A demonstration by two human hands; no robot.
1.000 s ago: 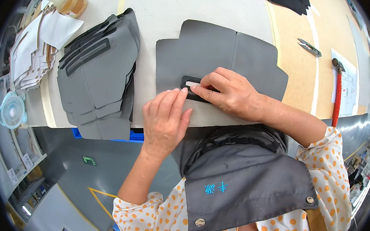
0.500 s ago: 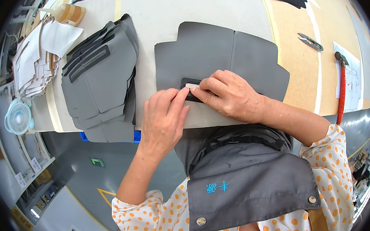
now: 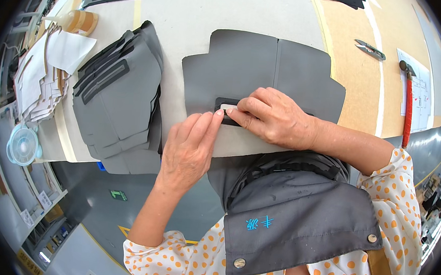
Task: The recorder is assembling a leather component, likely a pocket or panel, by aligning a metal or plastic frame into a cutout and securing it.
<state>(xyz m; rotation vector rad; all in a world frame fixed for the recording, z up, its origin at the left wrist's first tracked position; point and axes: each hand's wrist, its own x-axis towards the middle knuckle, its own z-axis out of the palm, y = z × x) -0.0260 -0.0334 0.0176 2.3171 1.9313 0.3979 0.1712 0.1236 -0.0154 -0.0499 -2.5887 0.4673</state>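
A grey sheet panel [image 3: 246, 68] with stepped corners and a vertical crease lies on the table in front of me. Near its front edge, a black-edged slot [image 3: 225, 100] shows a pale strip inside. The tip of my left hand's [image 3: 186, 150] index finger rests at the slot's lower edge; its other fingers lie stretched side by side. My right hand [image 3: 278, 118] pinches the slot edging between thumb and index finger, just right of that fingertip. Its palm covers the slot's right part. Whether a small piece sits between the pinching fingers is hidden.
A stack of similar grey panels [image 3: 116, 94] overhangs the front edge at left. Beyond it are white paper pieces [image 3: 40, 79], an amber bottle [image 3: 83, 22] and a light-blue fan [image 3: 24, 144]. Thread snips [image 3: 371, 49] and a red-handled hammer [image 3: 408, 104] lie at right.
My left hand has drawn slightly down and left, its fingertip still at the slot. The right hand has shifted a little left, its pinch slightly lower along the slot edge.
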